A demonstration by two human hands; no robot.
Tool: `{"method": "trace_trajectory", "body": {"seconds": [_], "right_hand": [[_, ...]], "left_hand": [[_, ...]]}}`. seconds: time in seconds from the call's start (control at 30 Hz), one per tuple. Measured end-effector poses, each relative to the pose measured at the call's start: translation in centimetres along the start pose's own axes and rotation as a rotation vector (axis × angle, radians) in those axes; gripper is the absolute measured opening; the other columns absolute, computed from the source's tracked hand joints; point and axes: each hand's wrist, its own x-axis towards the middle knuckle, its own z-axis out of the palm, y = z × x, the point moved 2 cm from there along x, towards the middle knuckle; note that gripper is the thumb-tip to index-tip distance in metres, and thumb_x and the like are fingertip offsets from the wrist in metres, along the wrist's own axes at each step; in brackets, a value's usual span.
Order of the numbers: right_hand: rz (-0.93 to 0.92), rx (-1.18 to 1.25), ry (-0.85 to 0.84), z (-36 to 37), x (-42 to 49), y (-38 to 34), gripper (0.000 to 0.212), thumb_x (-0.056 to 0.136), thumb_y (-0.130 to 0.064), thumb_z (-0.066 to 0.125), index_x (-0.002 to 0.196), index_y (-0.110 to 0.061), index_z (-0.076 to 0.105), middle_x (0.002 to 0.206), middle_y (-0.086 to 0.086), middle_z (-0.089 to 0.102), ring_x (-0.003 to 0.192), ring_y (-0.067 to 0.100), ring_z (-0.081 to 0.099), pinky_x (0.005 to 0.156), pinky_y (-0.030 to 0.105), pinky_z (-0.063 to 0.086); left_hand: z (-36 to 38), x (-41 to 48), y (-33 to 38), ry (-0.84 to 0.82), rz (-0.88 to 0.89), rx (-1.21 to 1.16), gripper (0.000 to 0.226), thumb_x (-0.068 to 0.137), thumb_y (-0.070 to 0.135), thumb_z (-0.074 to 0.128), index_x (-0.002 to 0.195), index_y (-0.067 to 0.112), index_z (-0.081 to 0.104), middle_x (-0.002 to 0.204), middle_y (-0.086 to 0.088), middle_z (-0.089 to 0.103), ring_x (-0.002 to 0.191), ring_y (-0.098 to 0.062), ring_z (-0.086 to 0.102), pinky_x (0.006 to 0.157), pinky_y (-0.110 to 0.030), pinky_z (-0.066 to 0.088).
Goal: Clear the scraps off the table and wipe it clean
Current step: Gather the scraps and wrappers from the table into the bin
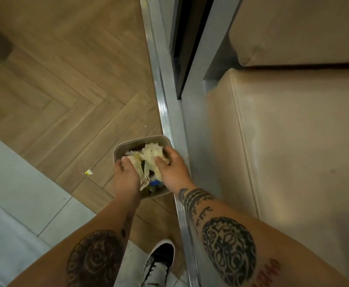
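Note:
A small beige waste bin (128, 145) stands on the wooden floor beside a metal floor strip. It is stuffed with crumpled pale paper scraps (148, 157), and something blue shows lower down inside. My left hand (126, 175) lies on the left side of the paper with its thumb pressed on top. My right hand (172, 165) presses on the right side, fingers curled over the wad. Both hands are down in the bin's mouth. The table is out of view.
A small yellow-white scrap (88, 172) lies on the wood floor left of the bin. A metal strip (165, 121) runs past the bin, with a beige upholstered seat (283, 141) to the right. My shoe (159, 264) stands below on grey tiles (14, 193).

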Motion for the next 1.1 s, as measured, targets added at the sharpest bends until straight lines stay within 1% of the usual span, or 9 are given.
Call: {"method": "trace_trajectory", "body": {"seconds": [0.07,0.17,0.27,0.4,0.57,0.67,0.77,0.93,1.1], "right_hand": [[0.082,0.010,-0.010,-0.5,0.2,0.9,0.065,0.087,-0.055,0.053,0.146,-0.031,0.047,0.147,-0.004,0.051,0.128,0.018,0.053,0.108,0.038,0.045],[0.128,0.073,0.010,-2.6,-2.5,1.4,0.041,0.101,-0.033,0.052,0.137,-0.016,0.057,0.136,0.001,0.060,0.111,0.015,0.059,0.083,0.013,0.045],[0.155,0.173,0.069,-4.6,-6.9,0.8,0.029,0.101,-0.027,0.054,0.125,-0.016,0.065,0.120,0.001,0.067,0.097,0.010,0.060,0.077,0.020,0.044],[0.114,0.265,0.165,-7.5,-12.8,-2.7,0.016,0.101,-0.030,0.055,0.111,-0.024,0.066,0.113,-0.001,0.068,0.096,0.014,0.062,0.085,0.026,0.049],[-0.010,0.334,0.301,-13.9,-20.2,-10.5,0.020,0.100,-0.022,0.056,0.116,-0.017,0.067,0.108,-0.003,0.066,0.090,0.009,0.060,0.065,0.000,0.042],[-0.094,0.396,0.376,-18.2,-24.9,-14.8,0.020,0.098,-0.021,0.056,0.114,-0.022,0.068,0.108,-0.004,0.067,0.098,0.014,0.063,0.090,0.027,0.054],[-0.187,0.488,0.455,-23.2,-30.9,-17.3,0.015,0.097,-0.022,0.057,0.106,-0.027,0.068,0.102,-0.006,0.067,0.103,0.018,0.065,0.097,0.046,0.054],[-0.287,0.536,0.674,-33.8,-42.6,-16.8,0.016,0.098,-0.021,0.055,0.097,-0.034,0.065,0.093,-0.013,0.066,0.092,0.014,0.069,0.086,0.040,0.055],[-0.237,0.652,1.006,-42.9,-55.3,-9.5,0.014,0.098,-0.017,0.055,0.105,-0.020,0.067,0.095,-0.004,0.068,0.080,0.009,0.067,0.070,0.027,0.050]], "left_hand": [[0.1,0.1,-0.7,-0.009,-0.051,0.027,0.077,0.078,0.071,0.032,0.140,0.029,0.050,0.138,-0.009,0.057,0.123,-0.036,0.055,0.103,-0.055,0.047],[-0.6,-2.9,0.2,0.025,-0.036,0.009,0.048,0.100,0.041,0.035,0.126,0.007,0.058,0.130,-0.023,0.057,0.117,-0.040,0.056,0.096,-0.048,0.047],[-1.2,-6.8,1.9,-0.020,-0.032,0.075,0.045,0.097,0.034,0.039,0.121,0.001,0.058,0.131,-0.028,0.054,0.114,-0.044,0.057,0.098,-0.054,0.047],[-1.4,-12.6,6.0,-0.123,0.038,0.145,0.050,0.084,0.051,0.046,0.122,0.026,0.065,0.119,-0.008,0.067,0.113,-0.032,0.063,0.101,-0.054,0.052],[0.0,-23.6,15.0,-0.305,0.218,0.087,0.018,0.096,0.024,0.051,0.103,0.026,0.068,0.095,0.003,0.073,0.090,-0.023,0.071,0.081,-0.041,0.055],[1.1,-30.4,19.8,-0.404,0.329,0.071,0.021,0.098,0.020,0.047,0.111,0.022,0.064,0.107,0.000,0.072,0.083,-0.017,0.068,0.073,-0.034,0.052],[2.5,-38.5,23.6,-0.535,0.433,0.071,0.020,0.097,0.019,0.047,0.106,0.027,0.063,0.102,0.002,0.073,0.083,-0.018,0.068,0.073,-0.033,0.052],[6.9,-53.4,26.0,-0.813,0.559,0.141,0.024,0.099,0.011,0.045,0.096,0.029,0.061,0.089,0.004,0.069,0.068,-0.011,0.061,0.067,-0.029,0.048],[11.4,-68.5,21.5,-1.179,0.673,0.400,0.019,0.100,0.012,0.047,0.098,0.023,0.061,0.091,-0.001,0.068,0.068,-0.014,0.060,0.064,-0.027,0.047]]}}
